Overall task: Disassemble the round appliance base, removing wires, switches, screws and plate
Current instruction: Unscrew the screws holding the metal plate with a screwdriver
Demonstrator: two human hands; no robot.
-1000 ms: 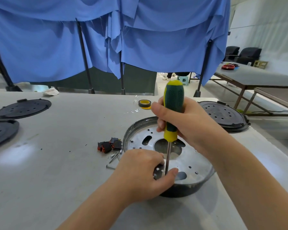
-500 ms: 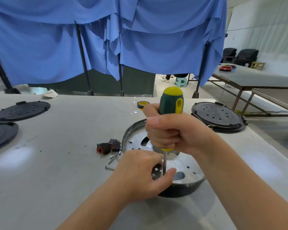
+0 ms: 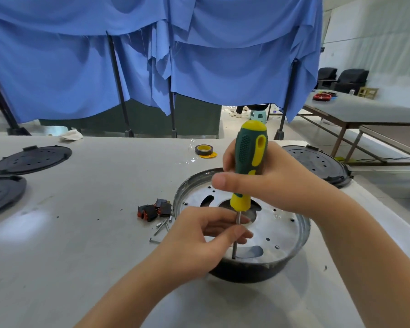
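Round base [image 3: 291, 235] holds metal plate [image 3: 270, 223] — screwdriver [image 3: 249, 166] upright inside.

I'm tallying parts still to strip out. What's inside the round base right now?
Inside the round base sits a perforated metal plate. The screwdriver, gripped by the right hand, meets it near the front rim. The left hand pinches the shaft, covering the plate's left side.

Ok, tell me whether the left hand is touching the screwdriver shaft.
Touching. The head view shows the left hand pinching the screwdriver shaft between thumb and fingers.
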